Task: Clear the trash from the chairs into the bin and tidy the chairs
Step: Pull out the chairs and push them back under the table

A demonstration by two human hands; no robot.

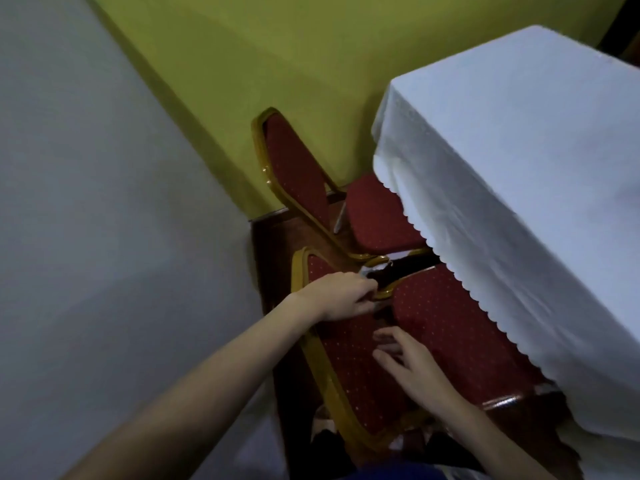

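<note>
Two red padded chairs with gold frames stand pushed against a table. The near chair (446,317) is right below me and the far chair (377,216) stands by the wall. My left hand (343,297) grips the top corner of the near chair's backrest, close to a small dark and white scrap (377,270) lying in the gap between the chairs. Whether the fingers touch the scrap is unclear. My right hand (412,362) hovers with fingers spread over the lower backrest, holding nothing.
A table under a white scalloped cloth (512,161) covers the front of both seats on the right. A yellow-green wall (277,64) and a pale wall (86,202) close off the back and left. Dark wood flooring (270,244) shows beside the chairs.
</note>
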